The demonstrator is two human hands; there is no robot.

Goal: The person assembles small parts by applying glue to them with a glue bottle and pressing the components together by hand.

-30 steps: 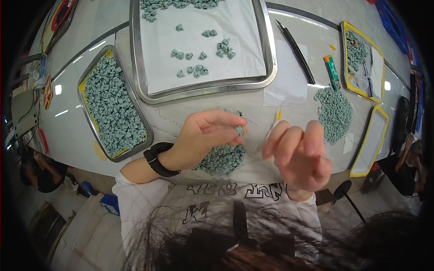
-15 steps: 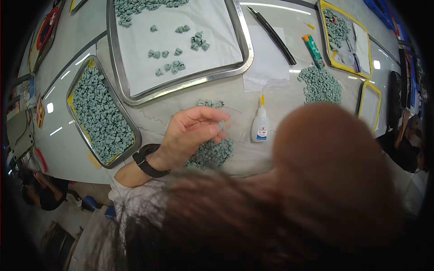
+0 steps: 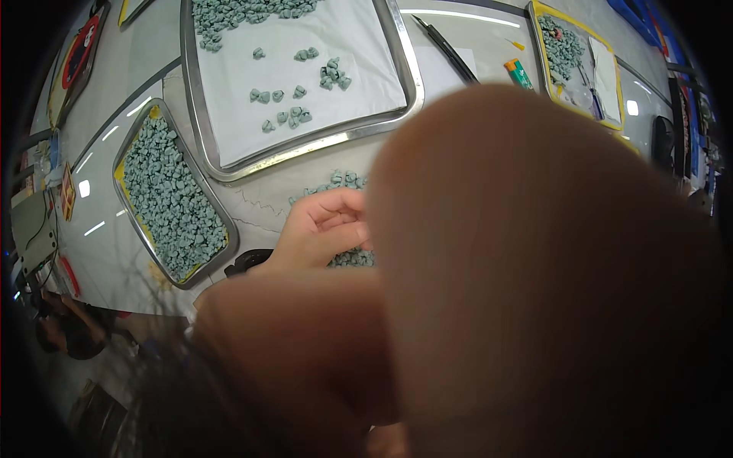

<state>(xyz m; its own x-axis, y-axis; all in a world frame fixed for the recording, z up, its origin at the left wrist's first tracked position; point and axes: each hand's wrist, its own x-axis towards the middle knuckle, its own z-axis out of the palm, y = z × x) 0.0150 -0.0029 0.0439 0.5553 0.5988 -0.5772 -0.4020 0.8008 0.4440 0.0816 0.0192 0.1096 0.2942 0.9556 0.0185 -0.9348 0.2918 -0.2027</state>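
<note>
My left hand [image 3: 319, 233], with a black band at its wrist, is curled over the table with thumb and forefinger brought together. Their tips pass behind a large blurred skin-coloured shape [image 3: 534, 267], apparently my right hand very close to the camera; its fingers cannot be made out. Whatever the left fingertips pinch is hidden. Small grey-green moulded pieces [image 3: 347, 179] lie just beyond the left hand, and more of them [image 3: 353, 259] lie beneath it. The blurred shape covers the right part of the work area.
A metal tray [image 3: 321, 145] lined with white paper bears scattered grey-green pieces. Left of it stands a smaller tray [image 3: 231, 238] full of them. A black pen-like tool [image 3: 450, 52], a green tube [image 3: 519, 74] and a yellow-rimmed tray [image 3: 615, 122] lie at the back right.
The blurred shape has spread left and up, covering the glue bottle, the right-hand pile and my left fingertips. The small grey-green piece seen in those fingertips is now hidden.
</note>
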